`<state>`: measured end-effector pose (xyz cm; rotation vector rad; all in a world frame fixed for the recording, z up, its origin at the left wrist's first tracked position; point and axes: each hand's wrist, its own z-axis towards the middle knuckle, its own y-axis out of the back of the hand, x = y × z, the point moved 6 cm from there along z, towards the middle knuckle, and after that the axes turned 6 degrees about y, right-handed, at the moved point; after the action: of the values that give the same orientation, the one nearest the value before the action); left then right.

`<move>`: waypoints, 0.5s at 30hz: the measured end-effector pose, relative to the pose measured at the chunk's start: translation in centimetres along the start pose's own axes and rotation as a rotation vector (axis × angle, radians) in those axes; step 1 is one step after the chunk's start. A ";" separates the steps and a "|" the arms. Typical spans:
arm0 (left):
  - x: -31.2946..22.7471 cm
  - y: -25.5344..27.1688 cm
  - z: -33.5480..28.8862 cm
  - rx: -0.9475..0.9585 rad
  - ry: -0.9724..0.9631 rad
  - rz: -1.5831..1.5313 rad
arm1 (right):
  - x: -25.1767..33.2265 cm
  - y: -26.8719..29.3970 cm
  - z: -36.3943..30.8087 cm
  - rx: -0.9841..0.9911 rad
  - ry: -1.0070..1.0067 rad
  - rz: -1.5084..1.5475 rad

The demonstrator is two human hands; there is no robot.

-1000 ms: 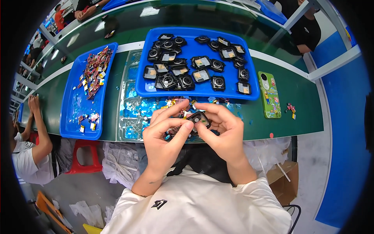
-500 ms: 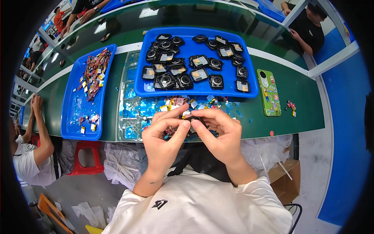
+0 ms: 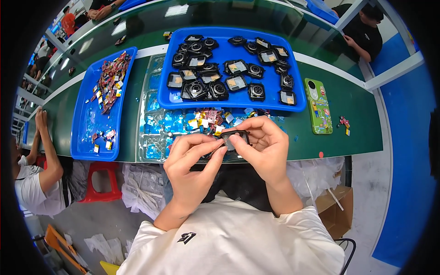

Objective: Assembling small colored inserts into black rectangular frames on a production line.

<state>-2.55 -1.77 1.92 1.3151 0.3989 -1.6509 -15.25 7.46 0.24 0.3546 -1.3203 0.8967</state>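
Holding the small black frame part [image 3: 234,135] above the near table [image 3: 362,123] edge, my right hand [image 3: 266,149] pinches its right end; my left hand [image 3: 195,158] closes fingertips on its left side, long axis left-right.

Green workbench [image 3: 353,114] carries two blue trays [image 3: 87,133] [image 3: 275,103], a clear compartment tray [image 3: 153,137], a green phone [image 3: 318,106]

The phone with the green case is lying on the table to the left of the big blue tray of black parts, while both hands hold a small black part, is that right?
Not quite. In the head view the phone lies right of the big blue tray, not left. The rest holds: the left hand and right hand do hold a small black part.
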 end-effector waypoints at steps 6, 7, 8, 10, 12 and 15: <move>-0.4 0.2 -0.1 0.035 -0.089 0.070 | 1.8 0.1 0.1 0.029 0.298 -0.441; -0.5 0.1 -0.1 0.076 -0.075 0.039 | 1.8 0.2 0.1 0.030 0.297 -0.441; -0.4 0.1 -0.3 0.075 -0.074 0.039 | 1.7 0.1 0.0 0.037 0.319 -0.448; 1.6 -0.9 -0.4 0.211 0.262 -0.343 | 1.4 0.2 -0.1 0.044 0.344 -0.456; 1.9 -1.0 -0.5 0.216 0.365 -0.503 | 1.4 0.0 -0.4 0.043 0.424 -0.435; 2.8 -1.2 -0.7 0.232 0.470 -0.696 | 1.5 -0.4 -0.3 -0.016 0.411 -0.274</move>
<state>-3.01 -2.01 -1.17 1.8848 1.0657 -1.9703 -14.76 7.92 1.65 0.3096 -0.8747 0.6823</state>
